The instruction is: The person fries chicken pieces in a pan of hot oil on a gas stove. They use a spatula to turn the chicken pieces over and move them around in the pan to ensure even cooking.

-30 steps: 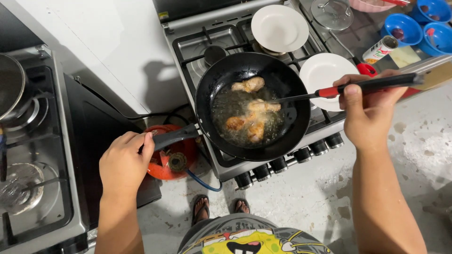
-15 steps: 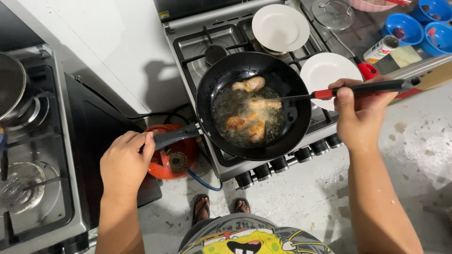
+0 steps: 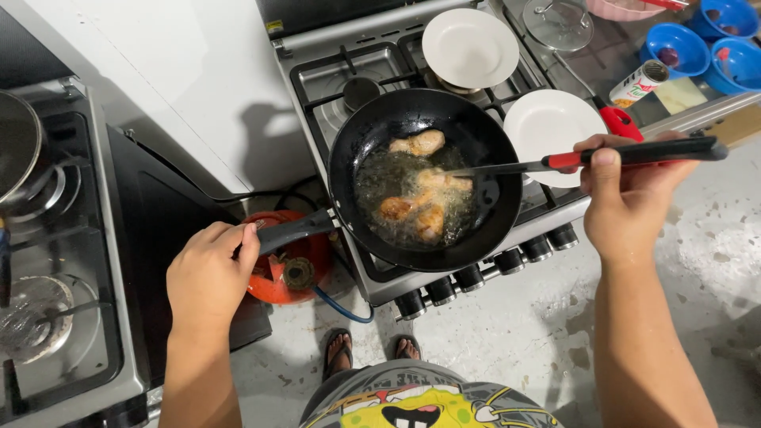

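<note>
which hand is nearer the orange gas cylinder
Left. The left hand grips the pan handle right above the orange gas cylinder; the right hand holds a utensil across the stove.

The left hand (image 3: 208, 273) wraps the end of the pan handle (image 3: 295, 231), so that end is hidden under the fingers. Beyond the right hand (image 3: 626, 190), the bowls (image 3: 717, 40) and glass lid (image 3: 559, 22) run off the top edge. Left of the left hand, a second stove (image 3: 55, 261) is cut by the frame (its pot (image 3: 16, 147) only half seen).
</note>
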